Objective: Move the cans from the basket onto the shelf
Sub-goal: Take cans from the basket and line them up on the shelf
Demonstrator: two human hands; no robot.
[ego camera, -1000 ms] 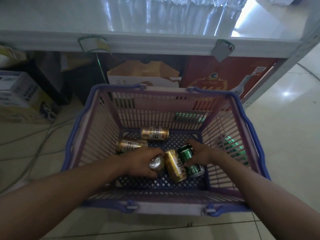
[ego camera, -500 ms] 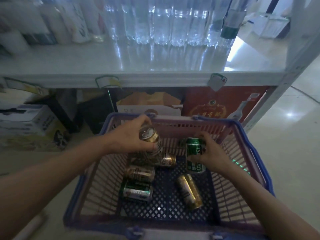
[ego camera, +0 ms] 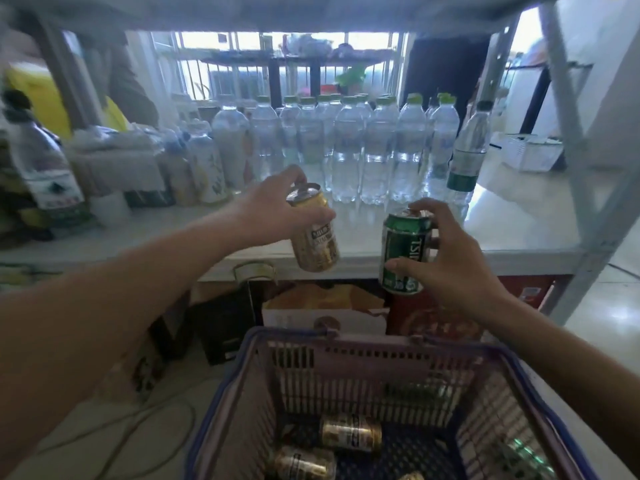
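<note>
Gripping a gold can (ego camera: 313, 230), the left hand (ego camera: 273, 211) closes around its upper half; the can's long axis tilts, top leaning left and away, base toward the shelf (ego camera: 519, 233) front edge. The right hand (ego camera: 450, 258) clamps a green can (ego camera: 403, 251) between thumb and fingers, axis near upright, top up, base just below the shelf lip. Both cans are held in the air over that front edge, above the basket (ego camera: 346, 344). Water bottles (ego camera: 363, 150) stand in rows at the back of the shelf; bare white surface lies between them and the front edge, and wider to the right. Two gold cans (ego camera: 349, 433) lie on their sides on the basket floor.
</note>
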